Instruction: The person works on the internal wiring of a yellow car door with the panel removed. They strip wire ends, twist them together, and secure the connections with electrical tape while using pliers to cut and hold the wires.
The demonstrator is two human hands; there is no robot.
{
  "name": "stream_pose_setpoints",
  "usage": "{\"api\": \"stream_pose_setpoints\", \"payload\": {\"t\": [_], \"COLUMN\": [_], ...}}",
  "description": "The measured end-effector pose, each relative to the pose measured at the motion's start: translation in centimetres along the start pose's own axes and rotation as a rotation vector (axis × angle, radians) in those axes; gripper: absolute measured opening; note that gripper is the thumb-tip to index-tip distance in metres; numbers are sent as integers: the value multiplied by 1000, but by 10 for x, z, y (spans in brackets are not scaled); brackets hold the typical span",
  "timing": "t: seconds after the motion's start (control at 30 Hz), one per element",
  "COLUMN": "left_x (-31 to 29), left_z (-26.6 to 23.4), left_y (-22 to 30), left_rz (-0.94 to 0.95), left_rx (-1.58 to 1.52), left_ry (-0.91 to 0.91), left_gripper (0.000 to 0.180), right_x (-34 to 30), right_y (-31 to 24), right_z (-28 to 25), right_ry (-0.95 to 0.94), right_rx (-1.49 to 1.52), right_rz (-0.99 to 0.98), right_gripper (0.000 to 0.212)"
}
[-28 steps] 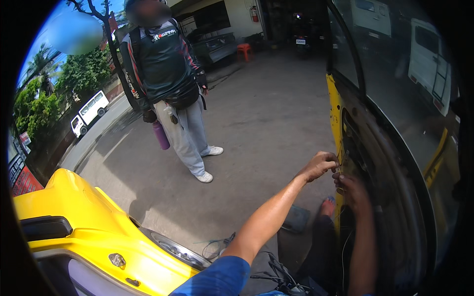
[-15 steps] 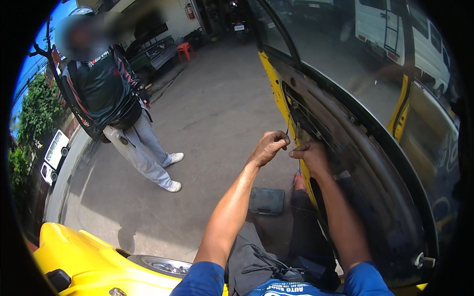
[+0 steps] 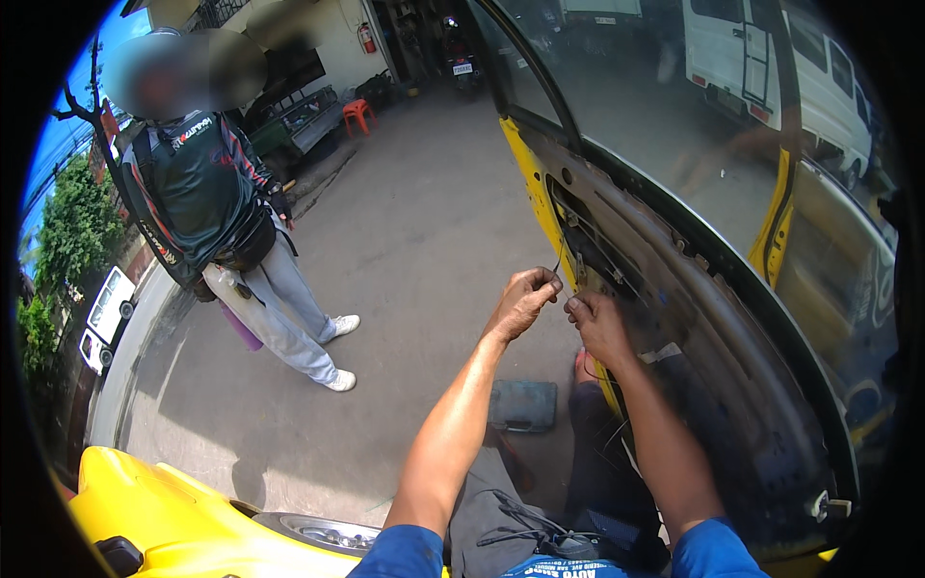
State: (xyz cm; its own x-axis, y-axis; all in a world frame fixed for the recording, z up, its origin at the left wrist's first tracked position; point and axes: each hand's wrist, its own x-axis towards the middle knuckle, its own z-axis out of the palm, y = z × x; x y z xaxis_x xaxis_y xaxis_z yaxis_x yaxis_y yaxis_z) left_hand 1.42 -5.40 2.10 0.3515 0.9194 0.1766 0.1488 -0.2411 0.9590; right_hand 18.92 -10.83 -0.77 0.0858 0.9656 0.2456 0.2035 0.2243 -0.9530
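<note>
We look down through a round, black-edged view at two bare hands beside an open car door (image 3: 694, 318). The left hand (image 3: 526, 303) has its thumb and fingers pinched closed on a thin dark wire (image 3: 560, 258), which rises from the fingertips in front of the door's yellow edge; we cannot make out where its upper end goes. The right hand (image 3: 599, 326) is just beside it, slightly lower, its thumb and fingers drawn together; anything between them is too small for us to tell. Another dark strand (image 3: 595, 377) shows below that hand, partly lost behind the forearm. The door's inner side is bare and brown, its cavity in deep shadow.

On the ground beyond the forearms we see a dark green case (image 3: 521, 406). Dark cords (image 3: 530, 523) lie across the lap, cut off near the bottom edge. To the left stands a person (image 3: 198, 193) whose head is blurred; a purple object (image 3: 241, 326) is mostly hidden behind their leg. A yellow car body (image 3: 159, 511) is cropped at the lower left.
</note>
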Motion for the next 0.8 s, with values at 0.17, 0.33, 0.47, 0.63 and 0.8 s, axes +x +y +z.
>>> {"api": "stream_pose_setpoints", "payload": {"t": [0.17,0.33,0.47,0.63,0.8], "left_x": [2,-2,-2,-1,1], "left_z": [3,4,4,9,13], "left_y": [-9,-11,-7,-11,-18], "left_rz": [26,0,66,33,-19], "left_rx": [6,61,45,104,172], "left_ry": [40,73,88,68,122], "left_gripper": [34,33,31,32,35], "right_x": [-3,-5,0,-3,-4], "right_y": [4,7,13,19,27], "right_z": [1,3,3,-5,0], "right_ry": [37,143,97,-65,10], "right_rx": [252,155,-104,248,296], "right_rz": [219,19,-10,263,193], "right_gripper": [11,9,9,15,18]}}
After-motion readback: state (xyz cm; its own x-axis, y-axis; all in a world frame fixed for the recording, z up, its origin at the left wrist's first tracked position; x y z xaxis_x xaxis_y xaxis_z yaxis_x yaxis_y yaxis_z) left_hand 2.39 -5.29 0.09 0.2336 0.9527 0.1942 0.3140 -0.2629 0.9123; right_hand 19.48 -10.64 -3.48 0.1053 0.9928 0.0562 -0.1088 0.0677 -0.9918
